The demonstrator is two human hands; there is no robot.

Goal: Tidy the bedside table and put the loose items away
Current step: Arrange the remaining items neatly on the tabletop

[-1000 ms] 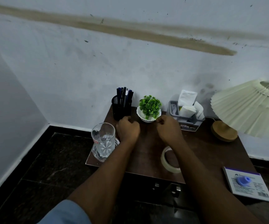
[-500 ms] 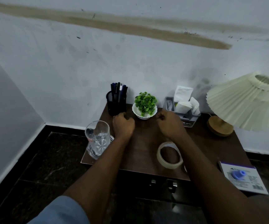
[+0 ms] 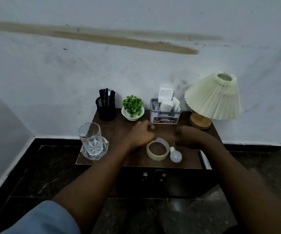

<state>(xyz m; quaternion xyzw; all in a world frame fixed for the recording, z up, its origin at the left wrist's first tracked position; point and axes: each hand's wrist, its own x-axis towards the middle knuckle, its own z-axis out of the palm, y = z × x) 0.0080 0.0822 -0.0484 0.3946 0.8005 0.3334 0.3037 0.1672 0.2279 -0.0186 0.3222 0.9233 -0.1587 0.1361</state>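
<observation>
A roll of beige tape (image 3: 153, 154) lies flat near the front of the dark wooden bedside table (image 3: 117, 130). A white light bulb (image 3: 175, 155) lies just right of it. My left hand (image 3: 141, 134) is curled into a loose fist, with its knuckles at the tape's far left rim. My right hand (image 3: 187, 136) is also curled, just behind the bulb, and nothing shows in it. At the table's right edge, a white box (image 3: 205, 160) is mostly hidden by my right forearm.
Along the wall stand a black mesh pen holder (image 3: 106, 109), a small green plant in a white bowl (image 3: 133, 108), a grey organizer with papers (image 3: 164, 114) and a pleated lamp (image 3: 214, 97). A drinking glass (image 3: 90, 136) stands on a glass dish at the front left corner. Cabinet door handles (image 3: 153, 174) are below.
Both hands have drawn back from the plant's bowl toward the tape at the front. The view has pulled back, and the bulb now shows beside the tape.
</observation>
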